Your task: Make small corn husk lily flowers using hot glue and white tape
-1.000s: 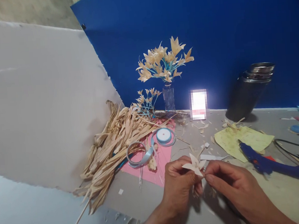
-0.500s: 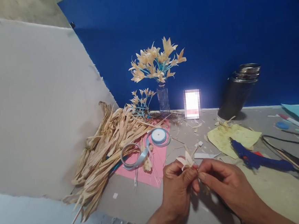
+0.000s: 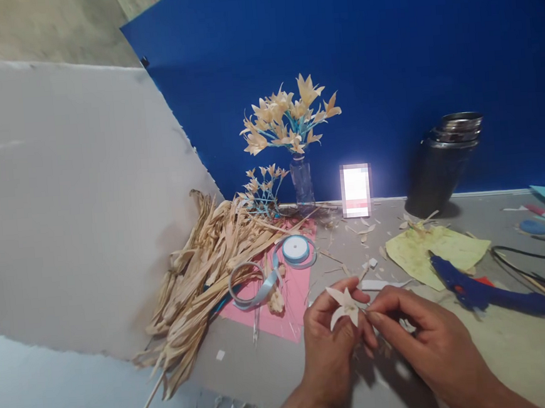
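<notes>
A cream paper-like flower (image 3: 345, 308), made of pale dried husk with pointed petals, is held in my left hand (image 3: 328, 344). The thumb rests at its lower petals and the fingers curl behind it. Close beside its right edge, the thumb and forefinger of my right hand (image 3: 422, 337) are pinched together. What lies between those fingertips is too small to make out. Nearest to the right hand is a blue glue gun (image 3: 496, 293), lying partly over a yellow sheet (image 3: 412, 249).
Dried husks (image 3: 202, 266) are heaped at left, next to a ribbon spool (image 3: 295, 250) on pink paper (image 3: 289, 325). Behind stand a vase (image 3: 303, 183) of husk flowers (image 3: 288, 111), a bright blurred screen (image 3: 355, 190) and a dark flask (image 3: 442, 172). Scraps litter the table.
The flower has turned so its open face shows more toward me. My left fingers have opened out somewhat behind it. The whole view has shifted slightly; my right hand keeps its pinch.
</notes>
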